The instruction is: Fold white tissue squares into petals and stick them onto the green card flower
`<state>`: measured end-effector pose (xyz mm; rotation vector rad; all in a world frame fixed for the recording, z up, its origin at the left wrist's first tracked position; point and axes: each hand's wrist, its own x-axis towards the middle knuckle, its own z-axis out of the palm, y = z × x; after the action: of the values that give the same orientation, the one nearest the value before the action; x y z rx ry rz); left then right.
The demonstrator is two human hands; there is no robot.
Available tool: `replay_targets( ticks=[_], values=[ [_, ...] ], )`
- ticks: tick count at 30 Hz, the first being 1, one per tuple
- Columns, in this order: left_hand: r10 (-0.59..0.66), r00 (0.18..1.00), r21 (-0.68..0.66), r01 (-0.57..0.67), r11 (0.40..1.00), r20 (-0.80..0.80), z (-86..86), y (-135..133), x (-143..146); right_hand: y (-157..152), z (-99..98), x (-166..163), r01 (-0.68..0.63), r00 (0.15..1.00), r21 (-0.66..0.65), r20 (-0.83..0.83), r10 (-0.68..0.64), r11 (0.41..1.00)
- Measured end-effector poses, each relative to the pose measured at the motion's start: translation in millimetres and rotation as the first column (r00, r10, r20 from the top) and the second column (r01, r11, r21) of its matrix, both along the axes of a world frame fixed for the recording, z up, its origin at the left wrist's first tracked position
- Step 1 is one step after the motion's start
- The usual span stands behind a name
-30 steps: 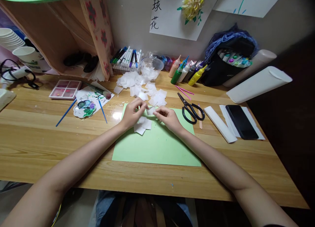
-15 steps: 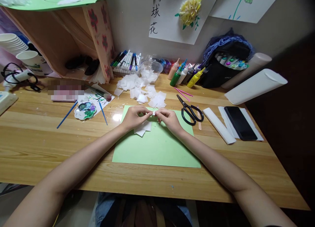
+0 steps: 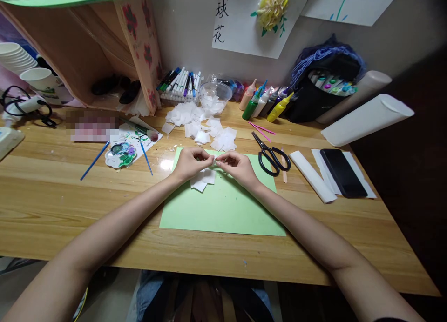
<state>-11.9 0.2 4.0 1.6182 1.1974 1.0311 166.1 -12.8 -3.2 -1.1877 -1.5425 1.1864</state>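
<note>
Over the upper part of a green sheet of paper [image 3: 223, 210], my two hands meet, fingertip to fingertip. My left hand [image 3: 193, 164] pinches a small white piece of paper [image 3: 215, 158] between thumb and forefinger. From the other side, my right hand [image 3: 237, 166] pinches the same piece; most of it is hidden by the fingers. Under and beside my left hand, several white paper squares [image 3: 202, 180] lie on the green sheet. Just beyond both hands is a loose heap of white paper squares [image 3: 186, 113], some also in a clear bowl [image 3: 215, 98].
Black-handled scissors [image 3: 268, 153] lie right of the green sheet, near a white paper roll [image 3: 312, 177] and a phone [image 3: 342, 173]. Paint bottles [image 3: 251, 105] and markers [image 3: 181, 83] line the wall. A paint palette [image 3: 120, 154] and brushes [image 3: 95, 160] are at left.
The white piece between my fingertips shows less than before, and my fingers have shifted slightly left around it. The whole view has tilted a little; other things stay in place.
</note>
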Motion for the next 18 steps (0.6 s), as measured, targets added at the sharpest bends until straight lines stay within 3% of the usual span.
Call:
replay_targets(
  ticks=[5, 12, 18],
  values=[
    [-0.063, 0.993, -0.109, 0.074, 0.991, 0.1, 2.9, 2.0, -0.5, -0.5, 2.2, -0.4, -0.004, 1.0, -0.012, -0.001, 0.004, 1.0],
    [-0.133, 0.985, -0.128, 0.146, 0.981, 0.109, 6.1, 3.0, -3.2, 0.5, 3.6, 1.4, -0.022, 0.999, -0.043, -0.031, 0.02, 0.999],
    [-0.114, 0.992, -0.085, 0.118, 0.989, 0.048, 0.8, 1.7, -0.8, 0.6, 1.5, 1.6, -0.009, 0.999, -0.045, -0.043, 0.007, 0.999]
  ],
)
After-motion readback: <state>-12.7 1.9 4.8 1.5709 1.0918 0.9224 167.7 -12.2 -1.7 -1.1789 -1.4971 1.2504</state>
